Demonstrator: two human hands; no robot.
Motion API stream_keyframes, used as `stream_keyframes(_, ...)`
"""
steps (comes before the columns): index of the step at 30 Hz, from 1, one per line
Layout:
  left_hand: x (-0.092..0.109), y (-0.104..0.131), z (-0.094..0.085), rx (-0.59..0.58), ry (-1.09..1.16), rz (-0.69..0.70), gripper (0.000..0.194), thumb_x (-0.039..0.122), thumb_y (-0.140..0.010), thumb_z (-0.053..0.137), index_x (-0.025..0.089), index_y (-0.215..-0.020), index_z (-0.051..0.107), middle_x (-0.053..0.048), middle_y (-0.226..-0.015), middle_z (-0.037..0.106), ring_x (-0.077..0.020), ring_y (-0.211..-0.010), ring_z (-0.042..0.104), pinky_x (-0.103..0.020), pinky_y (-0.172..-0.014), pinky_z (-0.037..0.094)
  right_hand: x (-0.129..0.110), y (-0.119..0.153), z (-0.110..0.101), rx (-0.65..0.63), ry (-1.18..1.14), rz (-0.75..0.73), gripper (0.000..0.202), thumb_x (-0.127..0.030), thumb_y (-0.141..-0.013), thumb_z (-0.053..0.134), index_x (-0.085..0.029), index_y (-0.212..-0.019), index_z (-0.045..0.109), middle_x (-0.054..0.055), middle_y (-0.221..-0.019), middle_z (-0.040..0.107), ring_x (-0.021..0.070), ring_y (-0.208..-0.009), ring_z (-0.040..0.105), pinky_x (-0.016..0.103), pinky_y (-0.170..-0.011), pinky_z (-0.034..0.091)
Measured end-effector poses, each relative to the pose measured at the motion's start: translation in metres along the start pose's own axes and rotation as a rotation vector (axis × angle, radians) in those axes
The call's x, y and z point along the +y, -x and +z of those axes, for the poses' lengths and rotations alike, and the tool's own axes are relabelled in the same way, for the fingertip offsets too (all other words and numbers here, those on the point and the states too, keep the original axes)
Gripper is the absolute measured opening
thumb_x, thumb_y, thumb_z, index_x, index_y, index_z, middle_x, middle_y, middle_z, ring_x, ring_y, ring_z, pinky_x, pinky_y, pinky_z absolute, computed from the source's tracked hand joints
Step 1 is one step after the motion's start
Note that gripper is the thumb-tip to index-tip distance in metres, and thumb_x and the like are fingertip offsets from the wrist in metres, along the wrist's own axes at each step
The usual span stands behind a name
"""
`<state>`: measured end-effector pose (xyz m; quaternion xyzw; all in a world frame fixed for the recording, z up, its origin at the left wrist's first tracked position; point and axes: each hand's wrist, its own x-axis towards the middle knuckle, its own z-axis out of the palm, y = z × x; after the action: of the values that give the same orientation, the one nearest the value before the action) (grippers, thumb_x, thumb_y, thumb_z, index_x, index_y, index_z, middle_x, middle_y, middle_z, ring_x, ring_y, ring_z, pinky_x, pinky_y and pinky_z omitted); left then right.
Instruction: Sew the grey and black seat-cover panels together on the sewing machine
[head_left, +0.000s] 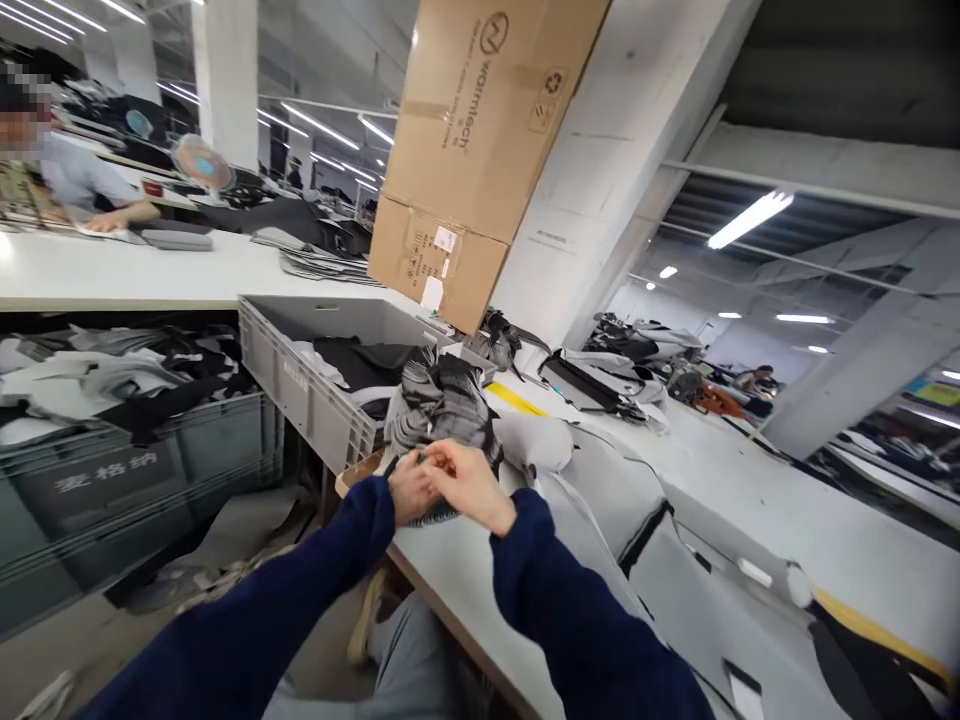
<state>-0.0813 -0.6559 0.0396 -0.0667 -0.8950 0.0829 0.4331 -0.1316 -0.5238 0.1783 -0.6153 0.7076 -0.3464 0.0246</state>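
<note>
My left hand [412, 490] and my right hand [471, 484] meet at the near side of a thick bundle of black and grey striped fabric pieces [450, 405]. The fingers of both are bent and pinched close together, almost touching one another. What lies between the fingertips is too small and blurred to make out. The bundle sits at the table's corner, beside the grey plastic crate [300, 385], which holds dark fabric. To the right of my hands lie a light grey roll [534, 443] and flat grey fabric pieces [611, 490] with black edging.
A large cardboard box [487, 120] leans by a white pillar [592, 170]. At left, a grey bin [142, 500] overflows with scraps. A yellow strip [517, 400] lies on the table behind the roll. A co-worker [90, 180] sits across the white table [112, 270].
</note>
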Motion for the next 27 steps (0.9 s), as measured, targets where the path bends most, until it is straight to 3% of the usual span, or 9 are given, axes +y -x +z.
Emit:
stream_keyframes(3,-0.004,-0.008,0.003,-0.031,-0.063,-0.110,0.034,0.010,-0.083,0.045,0.017,-0.111,0.064,-0.014,-0.104,0.063,-0.0260,-0.100,0.054,-0.042,-0.079,0.040,0.019,0.000,0.005,0.247,0.223,-0.101,0.022,-0.024,-0.090,0.044,-0.019,-0.105,0.060,0.009,-0.105,0.062,0.0190,-0.100,0.057,0.034,-0.092,0.045)
stream_keyframes(6,0.027,0.006,-0.001,0.042,-0.072,-0.139,0.035,0.009,-0.084,0.042,0.015,-0.112,0.062,-0.013,-0.110,0.062,-0.0249,-0.100,0.053,-0.043,-0.079,0.038,0.060,-0.029,-0.016,0.405,0.281,0.020,0.025,-0.029,-0.090,0.047,-0.017,-0.108,0.058,0.012,-0.109,0.058,0.0215,-0.107,0.052,0.038,-0.098,0.042)
stream_keyframes(10,0.066,0.030,-0.005,0.082,-0.047,-0.103,0.033,0.008,-0.087,0.041,0.018,-0.111,0.062,-0.009,-0.102,0.065,-0.0208,-0.090,0.053,-0.041,-0.077,0.035,0.099,-0.084,-0.042,0.370,0.236,0.128,0.032,-0.036,-0.092,0.043,-0.014,-0.111,0.056,0.014,-0.115,0.055,0.0216,-0.114,0.049,0.038,-0.101,0.038)
stream_keyframes(13,0.065,0.039,-0.004,0.119,-0.037,-0.044,0.029,0.012,-0.091,0.041,0.021,-0.108,0.063,-0.006,-0.094,0.067,-0.0178,-0.077,0.051,-0.037,-0.071,0.035,0.096,-0.100,-0.041,0.223,0.226,0.093,0.039,-0.043,-0.096,0.033,-0.016,-0.114,0.056,0.010,-0.112,0.058,0.0190,-0.107,0.053,0.034,-0.096,0.042)
stream_keyframes(16,0.044,0.045,-0.003,0.054,-0.013,0.049,0.028,0.017,-0.092,0.045,0.025,-0.114,0.061,-0.004,-0.098,0.067,-0.0155,-0.076,0.052,-0.035,-0.071,0.037,0.078,-0.083,-0.040,0.102,0.367,0.038,0.051,-0.057,-0.092,0.037,-0.015,-0.114,0.055,0.011,-0.109,0.059,0.0228,-0.102,0.054,0.037,-0.091,0.043)
stream_keyframes(21,0.006,0.045,0.007,-0.272,0.152,0.080,0.043,0.013,-0.086,0.052,0.031,-0.125,0.054,-0.005,-0.112,0.063,-0.0197,-0.099,0.055,-0.044,-0.094,0.037,0.058,-0.025,-0.060,0.269,0.675,0.006,0.075,-0.068,-0.082,0.045,-0.009,-0.129,0.045,0.020,-0.128,0.047,0.0339,-0.116,0.042,0.048,-0.095,0.037)
stream_keyframes(25,-0.001,0.028,0.024,-0.442,0.293,-0.180,0.046,0.018,-0.082,0.055,0.025,-0.127,0.054,-0.010,-0.126,0.057,-0.0305,-0.122,0.045,-0.062,-0.107,0.020,0.057,0.019,-0.053,0.319,0.858,0.035,0.070,-0.062,-0.081,0.052,-0.006,-0.123,0.050,0.022,-0.124,0.048,0.0362,-0.112,0.042,0.052,-0.092,0.037)
stream_keyframes(27,0.001,0.018,0.020,-0.571,0.341,-0.338,0.043,0.016,-0.082,0.053,0.021,-0.124,0.057,-0.012,-0.125,0.058,-0.0320,-0.121,0.048,-0.061,-0.105,0.028,0.066,0.039,-0.032,0.290,0.908,-0.002,0.050,-0.051,-0.082,0.054,-0.011,-0.113,0.057,0.019,-0.118,0.052,0.0341,-0.107,0.044,0.056,-0.093,0.034)
